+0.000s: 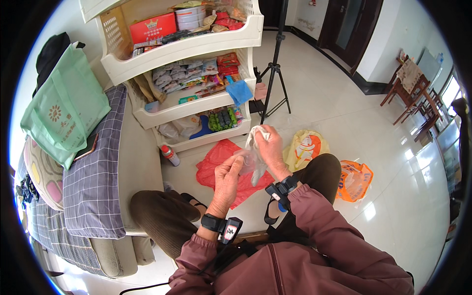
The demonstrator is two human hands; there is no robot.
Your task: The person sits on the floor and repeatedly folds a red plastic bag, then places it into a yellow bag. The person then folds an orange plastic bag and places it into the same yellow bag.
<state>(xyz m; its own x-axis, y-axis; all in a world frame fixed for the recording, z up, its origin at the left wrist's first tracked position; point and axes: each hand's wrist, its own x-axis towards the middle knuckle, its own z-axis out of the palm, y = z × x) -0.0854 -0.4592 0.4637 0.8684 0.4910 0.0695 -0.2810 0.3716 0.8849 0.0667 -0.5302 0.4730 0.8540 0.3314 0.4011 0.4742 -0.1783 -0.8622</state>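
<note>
My left hand (pixel 226 175) pinches a small translucent plastic piece (pixel 247 160), perhaps a lid or a bag; its exact kind is unclear. Close beside it, my right hand (pixel 270 147) grips a crumpled off-white cloth (pixel 254 135), and part of it hangs below the fingers. Both hands are raised over a red plastic bag (pixel 214 166) that lies spread on the floor before me. Past my right knee lie a yellow plastic bag (pixel 299 145) with an orange print and an orange plastic bag (pixel 356 180).
A cream tiered plastic rack (pixel 184 110) holds packaged goods, with a blue cloth (pixel 239 92) over one rim. A spray can (pixel 170 155) stands by the sofa (pixel 142 166). A green tote bag (pixel 70 99) rests on it. Behind stands a black tripod (pixel 273 68).
</note>
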